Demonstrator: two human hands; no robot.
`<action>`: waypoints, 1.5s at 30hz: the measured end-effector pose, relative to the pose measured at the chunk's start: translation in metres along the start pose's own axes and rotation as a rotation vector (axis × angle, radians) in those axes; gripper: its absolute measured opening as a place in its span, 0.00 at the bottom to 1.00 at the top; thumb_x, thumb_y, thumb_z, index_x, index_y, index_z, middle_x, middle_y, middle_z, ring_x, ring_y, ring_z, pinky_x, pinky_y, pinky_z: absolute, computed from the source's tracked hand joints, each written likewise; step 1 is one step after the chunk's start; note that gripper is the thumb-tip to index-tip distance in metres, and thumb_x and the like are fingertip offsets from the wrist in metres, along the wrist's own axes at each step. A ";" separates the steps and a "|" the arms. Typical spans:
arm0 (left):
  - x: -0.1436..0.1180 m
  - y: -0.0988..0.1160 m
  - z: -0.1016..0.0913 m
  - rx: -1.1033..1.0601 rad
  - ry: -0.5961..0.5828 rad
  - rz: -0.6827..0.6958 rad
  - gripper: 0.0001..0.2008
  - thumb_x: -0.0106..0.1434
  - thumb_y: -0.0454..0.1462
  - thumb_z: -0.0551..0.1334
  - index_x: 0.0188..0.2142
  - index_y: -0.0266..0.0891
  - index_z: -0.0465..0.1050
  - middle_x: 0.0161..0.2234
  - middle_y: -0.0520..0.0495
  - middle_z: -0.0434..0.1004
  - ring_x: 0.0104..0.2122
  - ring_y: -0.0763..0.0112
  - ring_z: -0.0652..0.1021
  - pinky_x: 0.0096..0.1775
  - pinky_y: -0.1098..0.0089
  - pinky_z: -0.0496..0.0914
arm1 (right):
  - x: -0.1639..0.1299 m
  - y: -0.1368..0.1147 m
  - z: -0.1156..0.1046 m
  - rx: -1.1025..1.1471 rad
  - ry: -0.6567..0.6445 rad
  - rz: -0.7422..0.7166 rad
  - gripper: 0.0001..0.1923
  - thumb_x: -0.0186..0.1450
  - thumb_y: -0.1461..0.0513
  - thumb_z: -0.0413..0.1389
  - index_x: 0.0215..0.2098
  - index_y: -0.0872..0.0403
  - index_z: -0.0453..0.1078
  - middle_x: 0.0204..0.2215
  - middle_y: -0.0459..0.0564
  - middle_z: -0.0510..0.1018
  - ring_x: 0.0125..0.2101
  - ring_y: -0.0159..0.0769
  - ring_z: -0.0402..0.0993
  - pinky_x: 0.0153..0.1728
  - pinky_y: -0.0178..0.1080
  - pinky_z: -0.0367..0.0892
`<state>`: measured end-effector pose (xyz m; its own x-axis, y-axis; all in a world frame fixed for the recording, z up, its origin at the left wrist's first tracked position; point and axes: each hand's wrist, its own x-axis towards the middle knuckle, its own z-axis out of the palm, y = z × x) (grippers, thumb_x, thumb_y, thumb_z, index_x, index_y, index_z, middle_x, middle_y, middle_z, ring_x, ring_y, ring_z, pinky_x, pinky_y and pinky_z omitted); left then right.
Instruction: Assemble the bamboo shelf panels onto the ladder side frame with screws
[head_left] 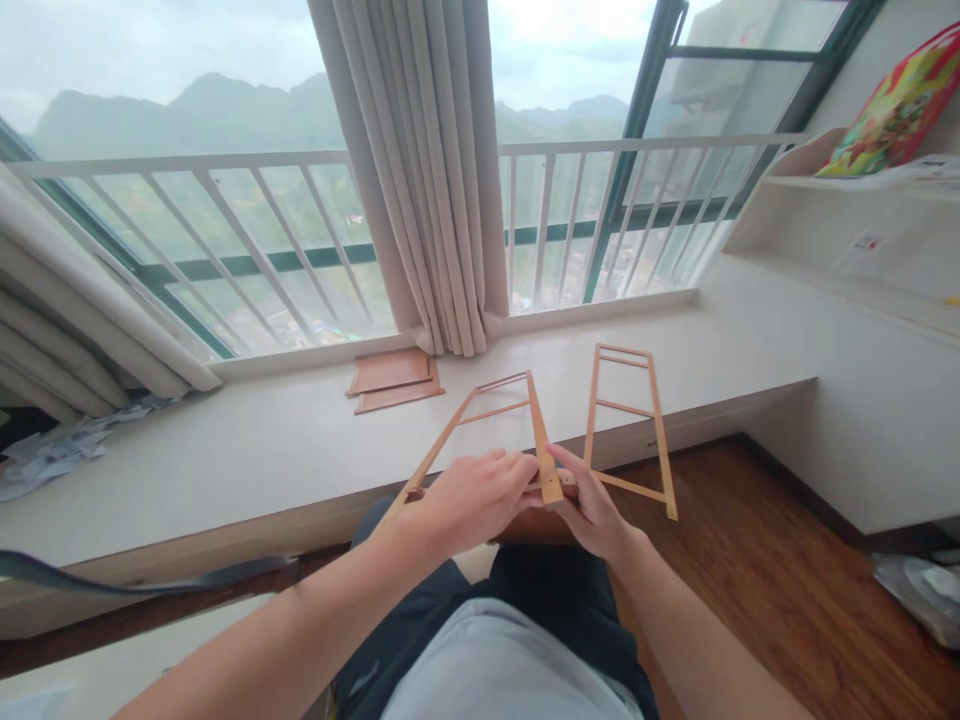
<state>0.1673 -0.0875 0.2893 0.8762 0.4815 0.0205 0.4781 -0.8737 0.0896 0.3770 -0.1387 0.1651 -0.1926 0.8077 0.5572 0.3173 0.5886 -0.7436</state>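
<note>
Head view, the only one, shows one person with two bare hands, both at the near end of one wooden frame [538, 420], which is above the lap, in front of the white window ledge [300, 440]. Right hand [596, 505] is grasping the frame's right side bar, its thumb lying along the wood; left hand [484, 490] is curled around the same end from the other side, though what lies under its palm is hidden. A brown piece [534, 525] shows below the fingers, but I cannot tell if it is joined to the frame. In my judgement, the step in hand is work on the joint at this end of the bar. To do it well, I would hold the bar firmly close to the joint, push straight along the line of the part, and avoid twisting, because such thin bars may bend or split; the left side bar should be kept level with the right one. As for the count, I see two wooden frames, the one in the hands and a second frame [660, 430] apart to the right, across the ledge's edge; two brown panels [390, 370], overlapping on the ledge; two curtains [427, 180]; and one bright bag [892, 110] on the shelf [862, 184].
</note>
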 end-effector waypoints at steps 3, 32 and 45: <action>0.007 0.000 -0.007 -0.029 0.000 -0.014 0.14 0.77 0.47 0.50 0.45 0.40 0.67 0.39 0.46 0.76 0.39 0.62 0.76 0.37 0.65 0.70 | 0.003 -0.001 -0.004 0.012 -0.008 0.004 0.31 0.77 0.53 0.49 0.74 0.51 0.47 0.46 0.55 0.81 0.44 0.42 0.80 0.48 0.47 0.74; 0.010 -0.032 -0.052 -0.394 0.002 -0.226 0.12 0.75 0.42 0.50 0.41 0.42 0.70 0.34 0.51 0.76 0.32 0.67 0.75 0.34 0.70 0.65 | 0.022 -0.011 0.003 -0.079 -0.065 0.053 0.38 0.76 0.56 0.49 0.77 0.49 0.34 0.31 0.45 0.75 0.27 0.34 0.68 0.35 0.38 0.68; 0.003 0.006 -0.015 -0.159 0.006 -0.115 0.09 0.75 0.40 0.53 0.45 0.42 0.70 0.42 0.45 0.75 0.42 0.62 0.76 0.44 0.65 0.69 | 0.018 -0.009 0.013 -0.041 0.032 0.052 0.40 0.76 0.51 0.50 0.77 0.50 0.33 0.37 0.50 0.78 0.32 0.39 0.75 0.37 0.41 0.73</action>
<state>0.1719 -0.0897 0.3047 0.8159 0.5781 0.0071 0.5587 -0.7915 0.2477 0.3582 -0.1294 0.1770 -0.1450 0.8351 0.5306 0.3638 0.5437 -0.7563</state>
